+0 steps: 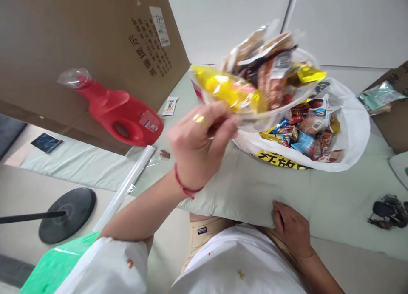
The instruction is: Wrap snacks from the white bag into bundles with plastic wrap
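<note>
My left hand pinches the near rim of a clear plastic tub, raised above the table and slightly blurred. Packaged snacks fill the tub, among them a yellow packet and a red-brown packet. Behind and below it to the right stands an open white bag holding several small wrapped snacks. My right hand rests at the near table edge, its fingers curled; whether it holds anything is hidden.
A red jug stands at the left before a large cardboard box. A clear roll lies across the left edge. At the right are a teal packet and a dark crumpled item. A round black base is on the floor.
</note>
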### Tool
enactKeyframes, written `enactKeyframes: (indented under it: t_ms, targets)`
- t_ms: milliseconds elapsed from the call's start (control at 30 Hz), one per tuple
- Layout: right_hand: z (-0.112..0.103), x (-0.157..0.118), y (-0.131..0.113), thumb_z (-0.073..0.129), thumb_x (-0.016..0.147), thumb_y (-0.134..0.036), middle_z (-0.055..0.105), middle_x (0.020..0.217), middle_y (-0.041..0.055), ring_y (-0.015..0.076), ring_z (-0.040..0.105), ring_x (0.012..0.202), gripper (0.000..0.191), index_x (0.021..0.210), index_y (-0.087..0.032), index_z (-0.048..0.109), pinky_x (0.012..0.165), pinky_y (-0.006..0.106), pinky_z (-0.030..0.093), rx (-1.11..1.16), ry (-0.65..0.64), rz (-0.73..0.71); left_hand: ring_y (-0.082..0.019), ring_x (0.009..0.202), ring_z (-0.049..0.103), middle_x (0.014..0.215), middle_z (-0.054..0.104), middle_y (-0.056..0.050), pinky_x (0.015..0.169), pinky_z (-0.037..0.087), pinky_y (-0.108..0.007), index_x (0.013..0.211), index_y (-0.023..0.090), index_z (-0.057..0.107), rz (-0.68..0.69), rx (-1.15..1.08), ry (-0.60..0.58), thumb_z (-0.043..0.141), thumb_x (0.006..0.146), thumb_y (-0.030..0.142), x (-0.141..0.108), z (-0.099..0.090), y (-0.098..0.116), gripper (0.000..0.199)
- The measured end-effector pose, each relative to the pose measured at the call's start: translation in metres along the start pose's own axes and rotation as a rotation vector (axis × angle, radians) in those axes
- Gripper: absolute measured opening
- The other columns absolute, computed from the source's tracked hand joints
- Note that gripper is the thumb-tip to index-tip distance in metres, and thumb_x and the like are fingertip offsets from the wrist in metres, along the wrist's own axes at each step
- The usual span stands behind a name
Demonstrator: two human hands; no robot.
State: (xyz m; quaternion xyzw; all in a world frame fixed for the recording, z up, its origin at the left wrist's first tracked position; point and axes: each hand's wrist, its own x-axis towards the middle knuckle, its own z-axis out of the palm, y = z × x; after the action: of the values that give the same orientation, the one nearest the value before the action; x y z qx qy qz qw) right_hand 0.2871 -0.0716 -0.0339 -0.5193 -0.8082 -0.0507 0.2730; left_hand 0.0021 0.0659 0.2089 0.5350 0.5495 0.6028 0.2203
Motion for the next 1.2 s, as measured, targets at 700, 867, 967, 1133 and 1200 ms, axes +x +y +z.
enactKeyframes:
  t_ms: [700, 867, 967, 1133, 1200]
  targets:
    - [-0.002, 0.0, 0.003, 0.054, 0.105, -0.019, 0.078, 0.087, 0.0043, 0.017, 0.071, 0.072, 0.024, 0.117, -0.017, 0.075, 0.069, 0.029, 0.054, 0.089, 0.004, 0.028, -0.007, 0.061, 0.067, 0.076, 0.067, 0.003, 0.054, 0.054, -0.014, 0.091, 0.02, 0.064, -0.54, -0.64, -0.107, 0.077, 0.096, 0.041, 0.027, 0.041, -0.029, 0.025]
    - [0.001, -0.005, 0.005, 0.056, 0.105, -0.021, 0.078, 0.088, 0.0048, 0.0173, 0.071, 0.074, 0.023, 0.118, -0.016, 0.075, 0.072, 0.029, 0.053, 0.082, -0.015, 0.031, -0.015, 0.063, 0.074, 0.079, 0.075, 0.001, 0.064, 0.061, -0.028, 0.103, 0.023, 0.065, -0.252, 0.101, 0.218, 0.061, 0.101, 0.057, -0.046, -0.051, -0.088, 0.034]
    - [0.0, -0.005, 0.006, 0.056, 0.106, -0.024, 0.078, 0.086, 0.0041, 0.017, 0.07, 0.07, 0.024, 0.118, -0.017, 0.075, 0.071, 0.029, 0.052, 0.053, -0.024, 0.024, -0.02, 0.073, 0.078, 0.079, 0.078, -0.001, 0.074, 0.06, -0.033, 0.096, 0.027, 0.069, -0.206, 0.466, 0.021, 0.056, 0.103, 0.048, -0.094, -0.076, -0.122, 0.026]
    - [-0.002, -0.001, 0.007, 0.056, 0.107, -0.024, 0.079, 0.088, 0.0027, 0.0158, 0.07, 0.069, 0.023, 0.116, -0.017, 0.075, 0.071, 0.028, 0.051, 0.04, -0.023, -0.011, -0.023, 0.069, 0.075, 0.08, 0.079, -0.004, 0.069, 0.059, -0.034, 0.114, 0.03, 0.075, -0.228, 0.48, -0.359, 0.062, 0.094, 0.044, -0.128, -0.083, -0.131, 0.028]
    - [-0.003, -0.001, 0.007, 0.056, 0.107, -0.025, 0.08, 0.09, 0.0034, 0.0155, 0.071, 0.069, 0.023, 0.116, -0.017, 0.075, 0.071, 0.028, 0.051, 0.029, -0.022, -0.019, -0.019, 0.057, 0.067, 0.076, 0.077, 0.0, 0.061, 0.055, -0.031, 0.134, 0.029, 0.07, -0.287, 0.414, -0.412, 0.068, 0.09, 0.045, -0.116, -0.091, -0.125, 0.046]
